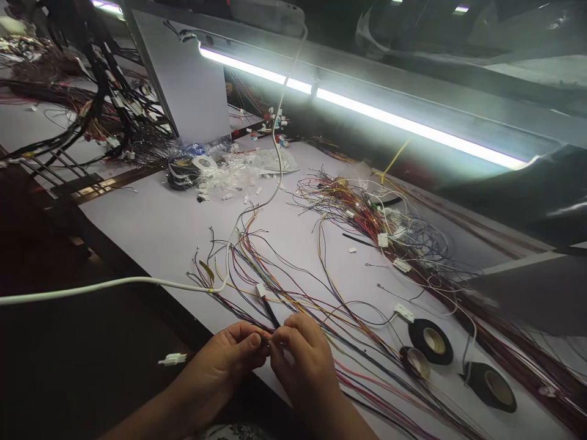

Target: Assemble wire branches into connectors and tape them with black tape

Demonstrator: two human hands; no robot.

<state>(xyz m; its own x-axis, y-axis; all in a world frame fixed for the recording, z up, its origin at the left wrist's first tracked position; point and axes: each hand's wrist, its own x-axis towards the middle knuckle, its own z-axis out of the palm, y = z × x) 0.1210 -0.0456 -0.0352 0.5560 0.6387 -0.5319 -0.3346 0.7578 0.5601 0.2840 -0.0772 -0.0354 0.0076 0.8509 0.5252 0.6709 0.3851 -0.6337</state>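
My left hand (232, 357) and my right hand (300, 354) meet at the near edge of a white worktable (160, 226), fingertips pinched together on a black-wrapped wire end (270, 315) that carries a small white connector. Both hands are closed on it. A loose bundle of coloured wires (293, 287) fans out from my fingers across the table toward the back and right.
Three rolls of black tape (431, 341) lie to the right of my hands. A thick white cable (114, 284) crosses from the left. A tangled wire heap with white connectors (380, 226) lies behind, plastic bags (229, 174) farther back, a bright light bar (367, 107) above.
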